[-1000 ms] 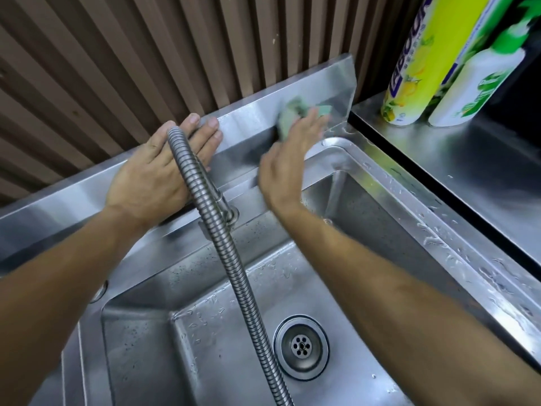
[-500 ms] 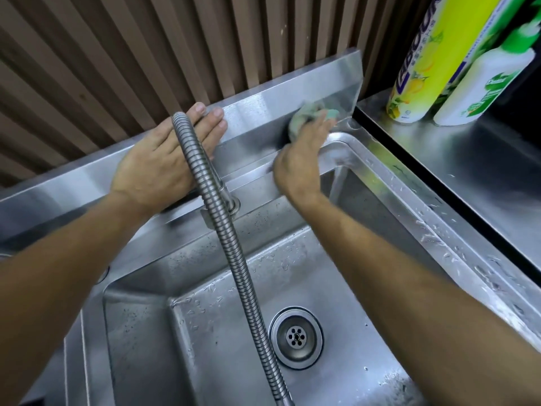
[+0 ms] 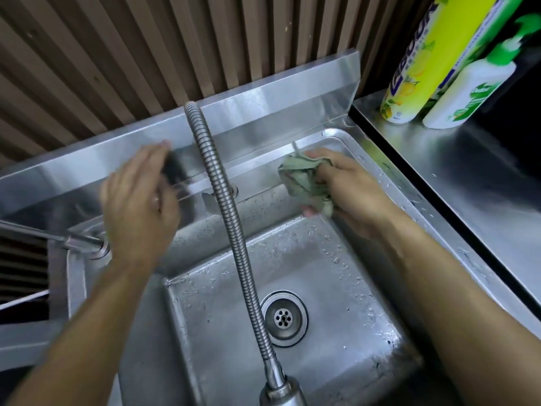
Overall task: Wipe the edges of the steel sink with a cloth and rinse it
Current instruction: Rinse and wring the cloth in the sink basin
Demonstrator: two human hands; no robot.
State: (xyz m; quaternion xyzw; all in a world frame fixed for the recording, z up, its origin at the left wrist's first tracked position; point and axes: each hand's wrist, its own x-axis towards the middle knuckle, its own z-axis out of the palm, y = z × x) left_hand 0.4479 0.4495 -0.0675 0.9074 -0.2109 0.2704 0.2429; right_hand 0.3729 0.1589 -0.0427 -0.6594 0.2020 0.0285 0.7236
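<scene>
The steel sink [image 3: 433, 218] fills the middle of the view, its basin wet with droplets and a round drain [image 3: 283, 317] near the centre. My right hand [image 3: 351, 186] grips a crumpled pale green cloth [image 3: 301, 177] over the basin's back right corner, just below the back rim. My left hand [image 3: 137, 200] hovers, blurred, over the back ledge left of the faucet hose, fingers apart and holding nothing. A flexible ribbed faucet hose [image 3: 228, 218] arches from the back ledge down to a spray head [image 3: 281, 388] at the bottom.
A steel backsplash [image 3: 263, 112] rises behind the sink against a ribbed brown wall. Two cleaner bottles, yellow [image 3: 421, 57] and white-green [image 3: 471, 89], stand on the steel counter [image 3: 468, 177] at right. A tap lever [image 3: 58, 235] juts out at left.
My right hand has pulled the cloth off the backsplash and down to the basin's back right corner, bunching it up. My left hand has lifted off the backsplash and drawn back. The view shifted lower.
</scene>
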